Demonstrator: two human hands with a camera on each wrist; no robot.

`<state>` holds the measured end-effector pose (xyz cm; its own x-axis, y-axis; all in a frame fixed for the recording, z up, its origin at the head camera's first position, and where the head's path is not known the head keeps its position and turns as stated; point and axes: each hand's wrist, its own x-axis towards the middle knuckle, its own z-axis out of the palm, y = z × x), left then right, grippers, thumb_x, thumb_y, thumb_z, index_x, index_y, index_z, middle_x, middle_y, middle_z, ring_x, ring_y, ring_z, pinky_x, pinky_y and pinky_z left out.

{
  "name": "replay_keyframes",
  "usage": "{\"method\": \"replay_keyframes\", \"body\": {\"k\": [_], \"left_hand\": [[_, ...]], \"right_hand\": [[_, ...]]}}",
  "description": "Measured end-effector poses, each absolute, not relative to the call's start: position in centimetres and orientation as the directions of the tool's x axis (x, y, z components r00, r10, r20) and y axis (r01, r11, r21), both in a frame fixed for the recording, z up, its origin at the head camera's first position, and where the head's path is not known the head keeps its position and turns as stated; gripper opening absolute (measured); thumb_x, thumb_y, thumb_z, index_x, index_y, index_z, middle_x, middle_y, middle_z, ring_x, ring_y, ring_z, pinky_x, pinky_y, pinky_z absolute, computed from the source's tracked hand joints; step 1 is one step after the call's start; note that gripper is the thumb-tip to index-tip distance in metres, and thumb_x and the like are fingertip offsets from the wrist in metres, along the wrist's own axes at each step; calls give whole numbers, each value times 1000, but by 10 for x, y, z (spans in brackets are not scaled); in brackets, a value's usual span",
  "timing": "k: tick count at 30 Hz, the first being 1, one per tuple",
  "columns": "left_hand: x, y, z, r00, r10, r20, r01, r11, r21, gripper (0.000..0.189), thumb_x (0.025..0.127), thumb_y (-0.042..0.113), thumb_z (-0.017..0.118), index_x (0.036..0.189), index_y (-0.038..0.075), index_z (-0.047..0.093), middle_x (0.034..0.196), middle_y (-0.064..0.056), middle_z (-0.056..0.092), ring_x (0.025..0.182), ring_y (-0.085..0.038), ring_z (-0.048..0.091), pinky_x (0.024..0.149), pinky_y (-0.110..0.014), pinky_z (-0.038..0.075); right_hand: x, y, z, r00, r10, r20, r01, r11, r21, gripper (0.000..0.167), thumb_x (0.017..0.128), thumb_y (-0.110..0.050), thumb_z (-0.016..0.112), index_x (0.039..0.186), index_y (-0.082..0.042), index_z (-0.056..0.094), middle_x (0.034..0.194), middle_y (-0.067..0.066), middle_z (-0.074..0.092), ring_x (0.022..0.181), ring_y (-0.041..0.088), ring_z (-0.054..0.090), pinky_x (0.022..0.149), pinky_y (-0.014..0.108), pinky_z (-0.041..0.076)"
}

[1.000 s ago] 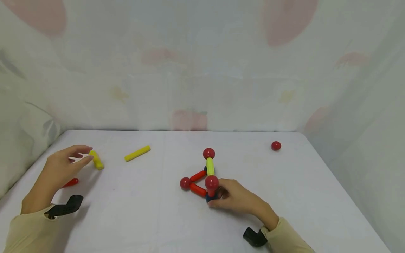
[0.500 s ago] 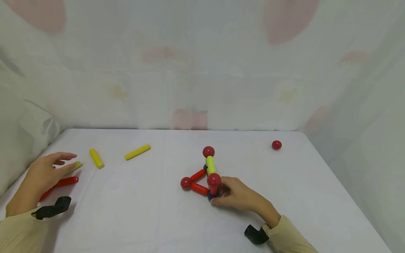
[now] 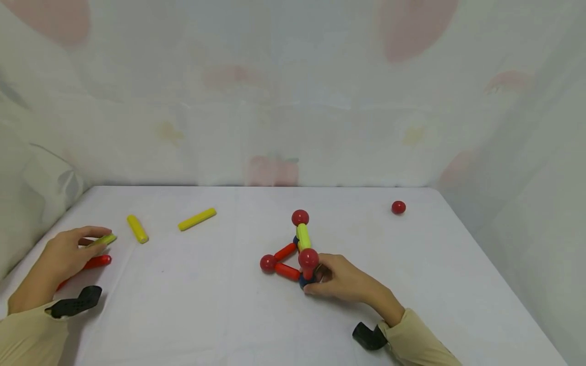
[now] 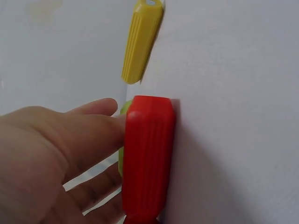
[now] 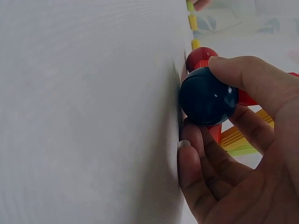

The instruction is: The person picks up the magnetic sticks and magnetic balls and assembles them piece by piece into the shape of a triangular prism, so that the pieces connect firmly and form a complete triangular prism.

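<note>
At the table's left side, my left hand (image 3: 64, 254) pinches a short yellow-green toy rod (image 3: 108, 238) between thumb and fingers. Just below it lies a ridged red rod (image 3: 97, 262), which hides most of the yellow-green one in the left wrist view. My right hand (image 3: 345, 278) grips a dark blue ball (image 5: 205, 98) at the near corner of a ball-and-rod frame. Red rods (image 3: 287, 272) run from that corner to a red ball (image 3: 267, 263) on the left. Above the blue ball sits another red ball (image 3: 309, 258), joined by a yellow-green rod (image 3: 304, 236) to a farther red ball (image 3: 300, 217).
Two loose yellow rods, one nearer the left hand (image 3: 137, 229) and one farther right (image 3: 197, 219), lie on the white table (image 3: 183, 305). A single red ball (image 3: 398, 207) rests at the back right. Behind the table hangs a pale patterned cloth (image 3: 274, 122).
My left hand has moved left from beside a yellow rod to the yellow-green rod, and its fingers have closed on it. The right hand stays at the blue ball.
</note>
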<state>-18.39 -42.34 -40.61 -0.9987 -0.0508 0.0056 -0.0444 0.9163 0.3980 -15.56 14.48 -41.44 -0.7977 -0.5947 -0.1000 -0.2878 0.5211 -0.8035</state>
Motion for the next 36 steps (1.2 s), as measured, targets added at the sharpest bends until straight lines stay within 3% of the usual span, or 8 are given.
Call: {"method": "replay_keyframes", "body": {"k": [8, 13, 20, 24, 26, 28, 31, 36], "left_hand": [[-183, -420, -407, -998, -59, 13, -49, 920, 390, 37, 91, 15, 67, 124, 0, 62, 111, -36, 61, 96, -46, 55, 69, -31, 36], [-182, -415, -402, -998, -45, 50, -21, 912, 409, 40, 92, 16, 67, 128, 0, 60, 116, -36, 60, 100, -47, 54, 71, -34, 37], [-184, -396, -395, -986, 31, 166, 95, 914, 395, 40, 90, 0, 64, 128, -6, 56, 120, -34, 54, 101, -51, 53, 75, -57, 44], [-185, -383, -388, -974, 72, 214, 151, 911, 384, 38, 88, -4, 66, 124, -6, 58, 114, -32, 55, 98, -49, 54, 72, -51, 46], [-186, -376, -383, -972, 86, 221, 168, 906, 389, 37, 88, -3, 68, 124, -4, 60, 113, -30, 58, 94, -35, 59, 70, -39, 47], [-187, -369, -379, -969, 106, 224, 191, 896, 401, 37, 88, 0, 68, 125, -2, 60, 111, -29, 62, 89, -10, 60, 66, -27, 45], [-187, -357, -374, -967, 128, 220, 213, 880, 424, 38, 89, 2, 69, 126, 1, 60, 109, -27, 66, 83, 10, 50, 60, -16, 42], [-189, -334, -371, -960, 184, 213, 262, 861, 436, 40, 88, 2, 71, 127, 0, 60, 105, -22, 67, 81, -11, 62, 61, -17, 47]], "right_hand": [[-154, 145, -415, -798, -594, -100, -286, 520, -805, 27, 86, -24, 78, 106, -15, 64, 92, -4, 65, 80, 11, 60, 71, 22, 52], [-155, 144, -415, -799, -594, -97, -289, 520, -804, 27, 86, -25, 78, 106, -14, 64, 93, -4, 65, 81, 11, 60, 71, 22, 52], [-154, 143, -414, -804, -588, -89, -297, 527, -796, 26, 85, -22, 78, 106, -14, 65, 93, -5, 66, 80, 11, 60, 72, 22, 52], [-154, 144, -414, -806, -584, -93, -294, 533, -793, 27, 85, -21, 77, 108, -13, 65, 93, -4, 66, 82, 11, 60, 73, 22, 52], [-154, 144, -414, -805, -586, -92, -297, 533, -793, 28, 85, -20, 77, 109, -13, 65, 94, -4, 66, 82, 12, 60, 73, 22, 52], [-154, 144, -414, -801, -592, -83, -309, 529, -790, 28, 85, -19, 76, 109, -13, 65, 94, -4, 65, 83, 12, 59, 74, 22, 52], [-154, 145, -413, -797, -601, -67, -329, 524, -785, 27, 85, -16, 75, 110, -14, 65, 95, -5, 64, 84, 12, 59, 75, 22, 52], [-155, 147, -414, -799, -598, -62, -333, 526, -782, 25, 86, -18, 74, 108, -20, 64, 95, -8, 63, 86, 12, 59, 77, 23, 53]]}}
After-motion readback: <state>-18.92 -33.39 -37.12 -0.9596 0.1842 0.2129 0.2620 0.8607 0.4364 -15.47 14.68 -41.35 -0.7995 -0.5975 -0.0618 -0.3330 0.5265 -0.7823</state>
